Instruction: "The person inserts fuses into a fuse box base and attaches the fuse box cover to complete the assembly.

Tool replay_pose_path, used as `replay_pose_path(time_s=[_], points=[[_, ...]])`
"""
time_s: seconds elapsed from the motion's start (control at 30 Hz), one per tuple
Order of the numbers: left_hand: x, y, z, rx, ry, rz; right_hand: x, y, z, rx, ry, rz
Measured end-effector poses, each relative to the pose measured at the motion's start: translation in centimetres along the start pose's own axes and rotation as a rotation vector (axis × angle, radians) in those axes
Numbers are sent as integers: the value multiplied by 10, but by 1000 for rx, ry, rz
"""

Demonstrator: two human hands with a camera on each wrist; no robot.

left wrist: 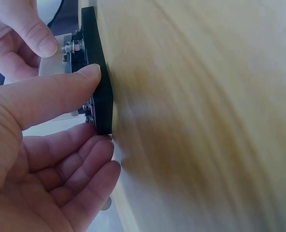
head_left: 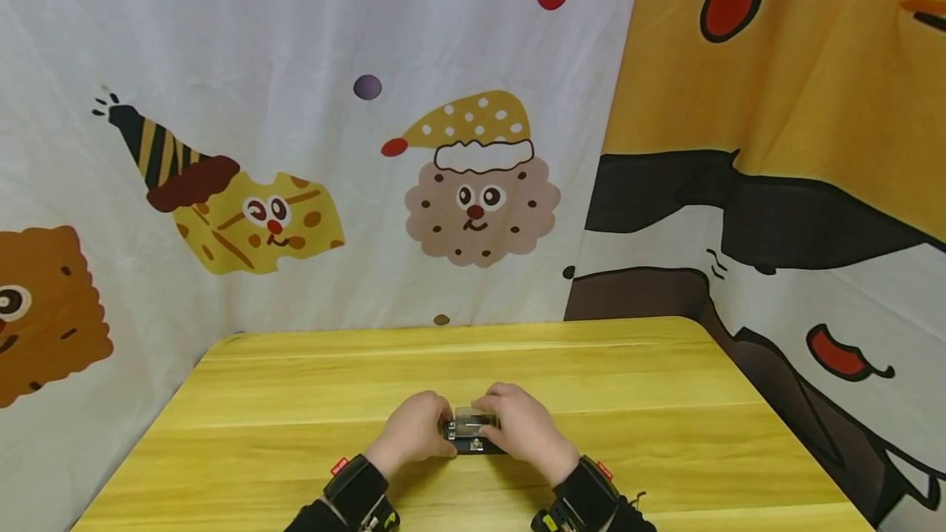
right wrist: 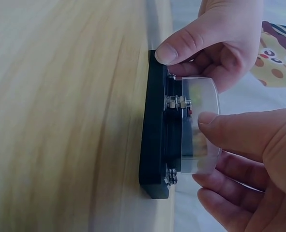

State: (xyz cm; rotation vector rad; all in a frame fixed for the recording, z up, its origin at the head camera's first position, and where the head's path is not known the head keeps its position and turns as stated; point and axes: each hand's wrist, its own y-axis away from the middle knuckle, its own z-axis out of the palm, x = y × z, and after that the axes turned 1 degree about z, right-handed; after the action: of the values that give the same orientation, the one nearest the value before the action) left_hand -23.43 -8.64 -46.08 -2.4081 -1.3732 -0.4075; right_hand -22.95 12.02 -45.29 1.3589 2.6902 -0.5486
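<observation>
A small device with a black rectangular base [right wrist: 155, 135], metal nut-and-bolt terminals [right wrist: 174, 102] and a clear plastic cover [right wrist: 195, 162] is on the table, between the two hands. My left hand [head_left: 412, 433] holds the left end of the base, its thumb on the front edge and its fingers behind. At the other side, my right hand [head_left: 528, 429] pinches the clear cover between thumb and fingers. Through the cover something reddish and yellowish shows, but blurred. In the left wrist view the left thumb hides part of the base.
The device lies on a yellow wood-grain table [head_left: 318, 384], near the middle of its width. A white curtain [head_left: 296, 64] with cartoon biscuits and cheese hangs behind the far edge. An orange, black and white printed cloth [head_left: 828, 105] hangs along the right side.
</observation>
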Motion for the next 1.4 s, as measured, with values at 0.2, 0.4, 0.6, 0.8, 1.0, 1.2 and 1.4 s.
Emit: replay_pose_path(time_s=[0.2,0.4,0.6,0.8,1.0,1.2,1.4], points=[[0,0,-1,-3,4,-2,1,-1,1,6,-17,3],[1,-1,-1,1,12,-3,1,-2,-1,-21,-60,22],[-2,-2,0,21,-9,1,1,-2,0,-24,-57,26],[-4,-4,1,12,-27,11,4,-4,2,-25,-29,27],[-5,-2,2,0,-42,14,5,-4,5,-19,-15,-4],[-6,-1,1,-4,-61,22,5,-5,5,-3,-8,-38],[-9,3,-4,-18,-46,13,5,-2,5,-18,-15,-26]])
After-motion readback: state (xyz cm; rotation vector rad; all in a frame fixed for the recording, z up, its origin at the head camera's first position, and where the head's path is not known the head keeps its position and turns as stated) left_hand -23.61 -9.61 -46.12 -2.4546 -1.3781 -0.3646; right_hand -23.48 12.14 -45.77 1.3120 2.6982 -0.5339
